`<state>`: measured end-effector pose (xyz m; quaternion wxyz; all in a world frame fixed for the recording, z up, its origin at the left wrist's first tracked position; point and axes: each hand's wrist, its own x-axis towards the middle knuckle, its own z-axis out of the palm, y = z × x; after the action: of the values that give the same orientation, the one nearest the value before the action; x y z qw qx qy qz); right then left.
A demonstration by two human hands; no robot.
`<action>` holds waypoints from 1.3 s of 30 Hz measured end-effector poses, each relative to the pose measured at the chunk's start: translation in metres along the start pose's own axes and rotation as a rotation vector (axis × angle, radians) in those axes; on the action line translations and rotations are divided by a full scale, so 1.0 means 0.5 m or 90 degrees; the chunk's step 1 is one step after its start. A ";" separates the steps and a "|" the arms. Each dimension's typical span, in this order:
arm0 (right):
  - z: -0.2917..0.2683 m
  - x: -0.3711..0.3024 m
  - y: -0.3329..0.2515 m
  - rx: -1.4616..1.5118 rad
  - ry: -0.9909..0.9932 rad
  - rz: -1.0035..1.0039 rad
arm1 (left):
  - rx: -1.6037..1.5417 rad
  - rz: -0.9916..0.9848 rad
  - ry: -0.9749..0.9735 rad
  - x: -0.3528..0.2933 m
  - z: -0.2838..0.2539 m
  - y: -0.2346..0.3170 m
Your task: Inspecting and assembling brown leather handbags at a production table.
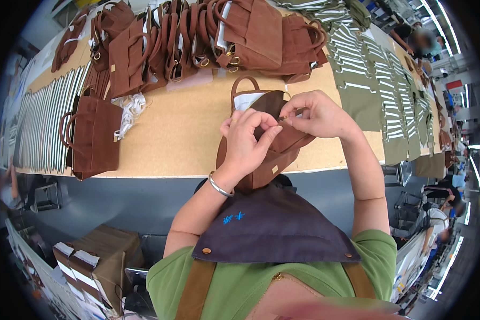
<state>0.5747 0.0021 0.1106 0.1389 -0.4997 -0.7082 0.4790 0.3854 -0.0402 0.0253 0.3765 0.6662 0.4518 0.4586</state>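
A reddish-brown handbag (pixel 261 173) stands at the table's near edge, its top open and a pale lining showing beside its raised handle. Over the opening, my left hand (pixel 249 133) is closed, thumb and forefinger pinched together; what lies between them is too small to make out. My right hand (pixel 322 114) pinches a small dark piece with a gold-coloured glint (pixel 282 118), close to the left fingertips. Whether that piece is joined to the bag cannot be told. Both hands hide part of the bag's rim.
Several similar brown bags (pixel 250 34) crowd the table's far side. Another bag (pixel 96 136) stands at left by striped pieces (pixel 48 122) and a bundle of white strips (pixel 130 114). Olive pieces with white bands (pixel 357 101) cover the right side. Boxes (pixel 98 256) stand behind at left.
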 end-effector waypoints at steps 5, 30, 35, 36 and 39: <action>0.022 0.009 -0.013 -0.089 0.054 0.006 | -0.049 0.004 0.006 -0.004 0.003 -0.006; 0.023 -0.005 -0.011 0.059 0.026 0.013 | -0.067 -0.015 0.076 -0.003 0.010 0.004; 0.025 -0.010 -0.008 0.067 0.033 -0.010 | -0.032 -0.003 0.036 -0.005 -0.021 0.017; 0.027 -0.013 -0.010 0.061 0.049 -0.017 | 0.001 0.015 0.015 -0.005 -0.025 0.020; 0.029 -0.012 -0.010 -0.031 0.076 -0.073 | 0.044 0.018 -0.042 0.004 -0.037 0.017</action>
<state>0.5647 -0.0113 0.1091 0.1959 -0.4893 -0.7374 0.4224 0.3702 -0.0395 0.0392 0.3619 0.6997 0.4453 0.4256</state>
